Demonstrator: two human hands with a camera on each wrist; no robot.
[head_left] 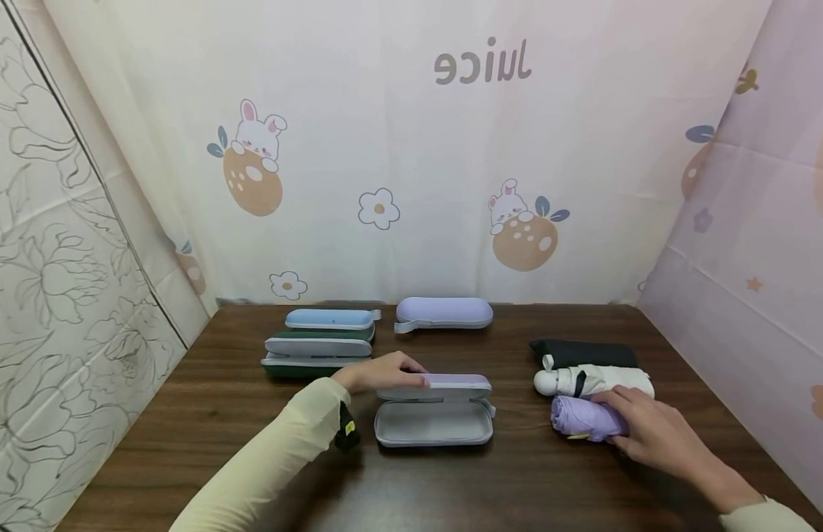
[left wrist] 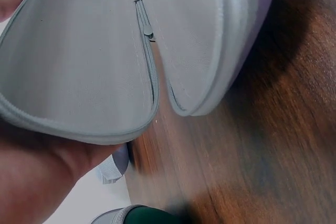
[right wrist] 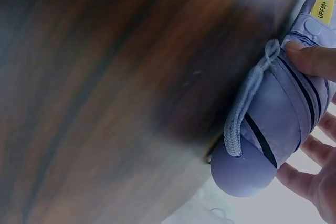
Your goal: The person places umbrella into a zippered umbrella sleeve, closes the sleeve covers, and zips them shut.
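My left hand (head_left: 385, 371) holds the raised lid of an open purple zip case (head_left: 433, 424), whose grey lining faces up. In the left wrist view the palm lies behind the lid of that case (left wrist: 84, 66), with a fingertip at its far edge. At the right, my right hand (head_left: 657, 428) grips a folded purple umbrella (head_left: 581, 418). The right wrist view shows the thumb pressed on the umbrella (right wrist: 283, 108), other fingers round its far side, a rounded handle end, a grey wrist cord and a yellow tag.
Behind the purple umbrella lie a white folded umbrella (head_left: 594, 380) and a black one (head_left: 584, 353). A shut lavender case (head_left: 445, 312) sits at the back. At the left are a blue case (head_left: 328, 319) and a partly opened dark green case (head_left: 318, 349). A curtain (head_left: 411, 148) hangs behind the table.
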